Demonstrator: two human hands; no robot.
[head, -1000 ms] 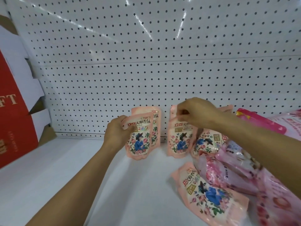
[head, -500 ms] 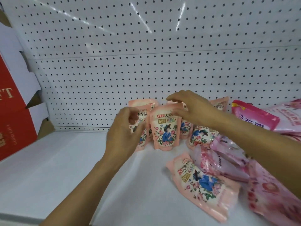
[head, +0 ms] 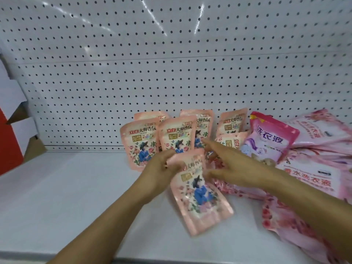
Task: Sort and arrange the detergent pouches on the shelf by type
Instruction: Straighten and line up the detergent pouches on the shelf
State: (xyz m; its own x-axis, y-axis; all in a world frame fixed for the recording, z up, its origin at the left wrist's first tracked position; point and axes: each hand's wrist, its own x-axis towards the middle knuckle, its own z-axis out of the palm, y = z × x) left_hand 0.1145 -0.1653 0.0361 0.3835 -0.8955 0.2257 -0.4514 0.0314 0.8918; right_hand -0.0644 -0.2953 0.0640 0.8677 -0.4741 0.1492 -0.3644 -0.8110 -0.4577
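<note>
While seen from the head view only: left hand (head: pixel 162 168) curled on the top edge of a peach pouch (head: pixel 198 195) lying flat on the shelf (head: pixel 66 197), in front of an upright row (head: pixel 159 138) of like pouches at the pegboard (head: pixel 171 73). Right hand (head: pixel 236 168) spread wide, fingers (head: pixel 206 143) straight, holding nothing, touching or just above that pouch; hard to tell through blur. Bigger pink bags (head: pixel 297 149) heaped to the right. Probably best to lift by the top seam, stand it on its base beside the row, face forward, steadying with the free hand, without toppling neighbours.
</note>
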